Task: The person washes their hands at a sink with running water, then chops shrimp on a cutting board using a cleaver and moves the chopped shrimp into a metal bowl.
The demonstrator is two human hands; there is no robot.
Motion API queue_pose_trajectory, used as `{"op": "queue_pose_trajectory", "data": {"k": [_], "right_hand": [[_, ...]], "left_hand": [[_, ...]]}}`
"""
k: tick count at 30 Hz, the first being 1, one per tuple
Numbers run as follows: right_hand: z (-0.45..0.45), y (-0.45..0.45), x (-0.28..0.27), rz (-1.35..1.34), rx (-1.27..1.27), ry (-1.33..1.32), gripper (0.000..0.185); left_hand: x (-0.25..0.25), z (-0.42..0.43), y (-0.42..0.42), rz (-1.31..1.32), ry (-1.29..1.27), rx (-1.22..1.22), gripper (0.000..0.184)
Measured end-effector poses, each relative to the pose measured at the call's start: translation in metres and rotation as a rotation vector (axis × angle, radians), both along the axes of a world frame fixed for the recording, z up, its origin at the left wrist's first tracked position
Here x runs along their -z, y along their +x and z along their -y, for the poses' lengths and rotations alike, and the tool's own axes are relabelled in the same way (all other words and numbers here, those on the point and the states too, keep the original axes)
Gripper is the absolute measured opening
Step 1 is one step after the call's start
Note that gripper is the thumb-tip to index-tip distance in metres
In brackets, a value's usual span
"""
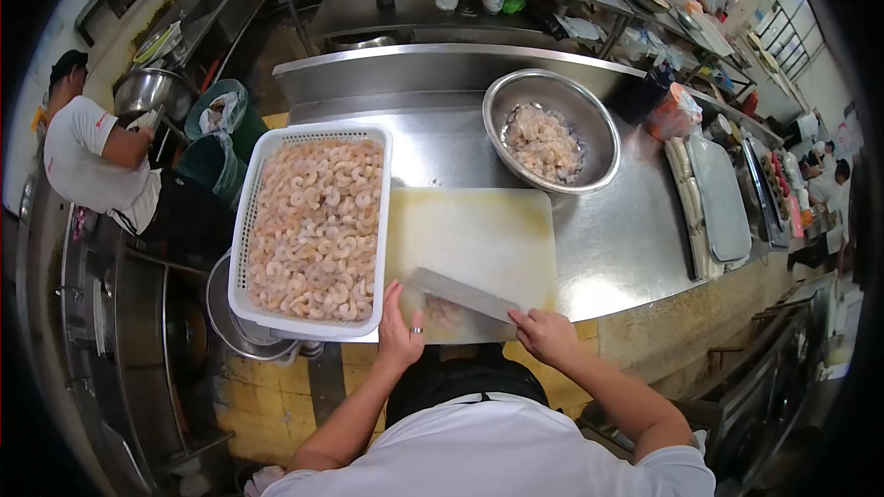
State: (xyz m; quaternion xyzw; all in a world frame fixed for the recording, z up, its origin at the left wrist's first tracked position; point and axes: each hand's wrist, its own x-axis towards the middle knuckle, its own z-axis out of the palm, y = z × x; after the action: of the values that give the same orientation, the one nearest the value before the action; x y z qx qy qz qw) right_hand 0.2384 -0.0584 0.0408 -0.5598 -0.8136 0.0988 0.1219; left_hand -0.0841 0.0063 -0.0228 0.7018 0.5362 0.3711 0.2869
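White shirt (488,451) foremost, the right hand (547,335) grips a cleaver (468,295).

We see a tabletop (631,239) of smooth, glossy metal, throwing back bright light, and at its far side a shiny metal bowl (600,124). The cutting board (470,239) looks to us like matt plastic. The knife (465,294) has a duller metal blade, perhaps brushed, though blur leaves us unsure. At left, the basket (241,244) is perforated plastic, its shrimp (318,221) glossy and wet-looking. Nearest us, the shirt (497,451) is matt cloth.
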Motion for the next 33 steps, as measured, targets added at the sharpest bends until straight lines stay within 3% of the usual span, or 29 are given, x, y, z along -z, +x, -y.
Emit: {"op": "queue_pose_trajectory", "data": {"k": [4, 5, 9, 11, 17, 23, 27, 33], "right_hand": [[0.028, -0.009, -0.011, -0.290, 0.555, -0.218, 0.014], [0.032, -0.007, 0.001, -0.400, 0.589, -0.144, 0.021], [0.062, -0.005, 0.024, -1.006, 1.009, -0.613, 0.039], [0.083, -0.017, 0.048, -1.062, 1.054, -0.647, 0.040], [0.098, -0.077, 0.085, -1.163, 1.037, -0.695, 0.042], [0.068, -0.132, 0.075, -0.986, 0.895, -0.636, 0.043], [0.051, -0.147, 0.067, -1.026, 0.798, -0.712, 0.041], [0.033, -0.121, 0.037, -0.885, 0.697, -0.472, 0.037]], "left_hand": [[0.005, -0.034, 0.007, -0.107, 0.015, 0.101, 0.070], [0.003, -0.042, 0.010, -0.167, 0.029, 0.129, 0.071], [0.030, -0.051, 0.021, -0.250, 0.104, 0.219, 0.073], [0.032, -0.046, 0.022, -0.278, 0.095, 0.294, 0.078], [0.008, -0.035, 0.031, -0.226, 0.055, 0.308, 0.093], [-0.005, -0.023, 0.042, -0.176, 0.038, 0.232, 0.103], [0.011, -0.020, 0.052, -0.092, 0.030, 0.135, 0.098], [-0.012, -0.043, 0.083, 0.016, 0.139, 0.068, 0.082]]}}
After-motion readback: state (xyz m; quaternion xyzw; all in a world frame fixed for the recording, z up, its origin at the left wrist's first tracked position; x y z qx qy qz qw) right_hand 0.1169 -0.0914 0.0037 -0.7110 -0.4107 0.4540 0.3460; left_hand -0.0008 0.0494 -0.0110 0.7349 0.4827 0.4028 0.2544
